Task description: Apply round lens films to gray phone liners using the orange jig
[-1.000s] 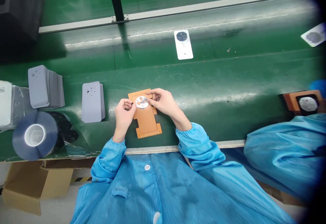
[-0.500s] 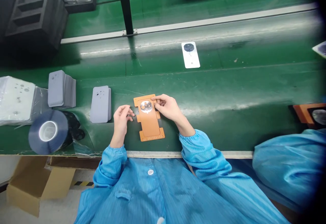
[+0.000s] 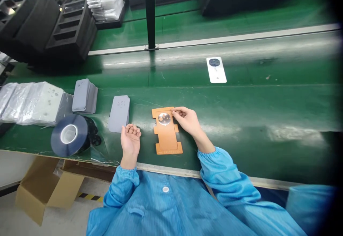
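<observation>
An orange fixture plate (image 3: 167,139) with notched sides lies flat on the green bench in front of me. Near its top is a shiny round area (image 3: 164,118) with several holes. My right hand (image 3: 187,121) pinches the plate's upper right corner between thumb and fingers. My left hand (image 3: 130,141) is turned palm up with fingers loosely curled and thumb apart, holding nothing. Its thumb is close to the lower right corner of a small stack of grey phone-shaped sheets (image 3: 118,116); whether they touch I cannot tell.
A taller grey sheet stack (image 3: 81,94), a roll of film (image 3: 60,137) and plastic-wrapped pale sheets (image 3: 48,103) sit at left. Further back are black foam trays (image 3: 66,32) and a black post (image 3: 150,14). A white phone-back-shaped panel (image 3: 216,73) lies beyond my right hand.
My left hand has moved left from beside the orange plate toward the grey stack and turned palm up. My right hand stays at the plate's upper right corner. The camera view has shifted left.
</observation>
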A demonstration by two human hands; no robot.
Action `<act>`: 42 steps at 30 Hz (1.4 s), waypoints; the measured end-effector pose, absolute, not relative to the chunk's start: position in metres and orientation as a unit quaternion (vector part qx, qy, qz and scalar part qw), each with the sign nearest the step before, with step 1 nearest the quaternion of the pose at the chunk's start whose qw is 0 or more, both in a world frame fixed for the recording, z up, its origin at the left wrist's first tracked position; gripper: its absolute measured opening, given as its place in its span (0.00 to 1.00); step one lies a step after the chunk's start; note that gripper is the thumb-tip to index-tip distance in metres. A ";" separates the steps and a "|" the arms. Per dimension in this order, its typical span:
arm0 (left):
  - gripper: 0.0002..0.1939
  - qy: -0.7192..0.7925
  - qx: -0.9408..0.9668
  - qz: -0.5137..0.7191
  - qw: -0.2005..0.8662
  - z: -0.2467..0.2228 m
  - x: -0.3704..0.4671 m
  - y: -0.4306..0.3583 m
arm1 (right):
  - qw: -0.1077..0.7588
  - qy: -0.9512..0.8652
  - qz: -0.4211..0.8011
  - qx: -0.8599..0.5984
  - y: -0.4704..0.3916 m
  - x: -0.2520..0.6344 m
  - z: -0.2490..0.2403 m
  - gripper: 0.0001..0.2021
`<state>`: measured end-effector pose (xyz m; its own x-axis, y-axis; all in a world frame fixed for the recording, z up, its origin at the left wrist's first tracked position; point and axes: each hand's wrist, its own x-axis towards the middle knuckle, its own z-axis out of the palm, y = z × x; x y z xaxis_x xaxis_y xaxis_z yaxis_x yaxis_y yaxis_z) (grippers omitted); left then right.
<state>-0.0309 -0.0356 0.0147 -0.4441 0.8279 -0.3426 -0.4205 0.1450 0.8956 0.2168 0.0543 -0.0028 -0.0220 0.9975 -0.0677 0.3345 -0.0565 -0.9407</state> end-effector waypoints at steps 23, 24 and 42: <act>0.26 0.483 0.455 0.323 0.675 0.036 0.042 -0.105 | 0.416 -0.570 0.580 -0.407 0.047 0.217 0.057 0.28; 0.22 0.496 0.508 0.342 0.615 0.038 0.036 -0.109 | 0.409 -0.584 0.573 -0.404 0.045 0.221 0.057 0.27; 0.31 0.477 0.872 0.092 0.063 0.000 0.026 -0.102 | 0.258 -0.817 0.277 -0.435 0.034 0.224 0.040 0.28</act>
<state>0.0258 -0.1025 -0.0005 0.5284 0.8431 0.0999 0.8201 -0.5373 0.1968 0.2236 0.0342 0.0397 -0.4885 0.8538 0.1800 0.5686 0.4679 -0.6766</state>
